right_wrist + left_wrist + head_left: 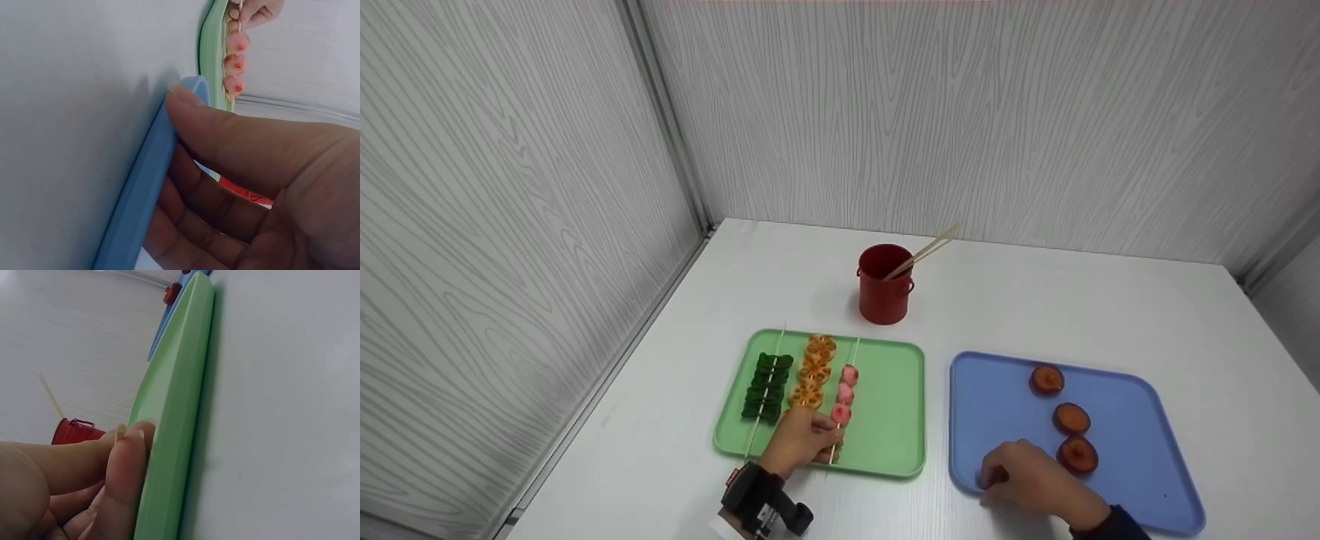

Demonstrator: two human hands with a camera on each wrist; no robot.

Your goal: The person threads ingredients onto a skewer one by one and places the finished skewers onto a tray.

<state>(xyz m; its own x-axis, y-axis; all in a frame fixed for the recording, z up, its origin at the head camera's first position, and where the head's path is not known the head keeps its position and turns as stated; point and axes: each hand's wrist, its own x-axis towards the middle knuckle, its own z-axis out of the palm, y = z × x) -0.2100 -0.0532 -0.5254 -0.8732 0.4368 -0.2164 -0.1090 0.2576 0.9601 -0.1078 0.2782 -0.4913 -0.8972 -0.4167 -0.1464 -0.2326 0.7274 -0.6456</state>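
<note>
My left hand [802, 439] pinches the lower stick end of a skewer of pink balls [846, 394] over the near edge of the green tray [889, 420]. In the left wrist view the pale stick end [120, 433] shows between thumb and finger. Left of it lie a skewer of lotus root slices [810, 371], its lower end hidden by my hand, and a skewer of dark green folded leaves [767, 386]. My right hand [1027, 476] holds the near left corner of the blue tray [990, 405], thumb at the outer side and curled fingers across the rim.
Three round brown pieces, likely mushroom caps [1047, 380], sit on the blue tray. Behind the green tray stands a red bucket [883, 296] with thin bare sticks [934, 246] leaning out to the right. Pale wood-grain panels [960, 112] enclose the white table [1072, 300].
</note>
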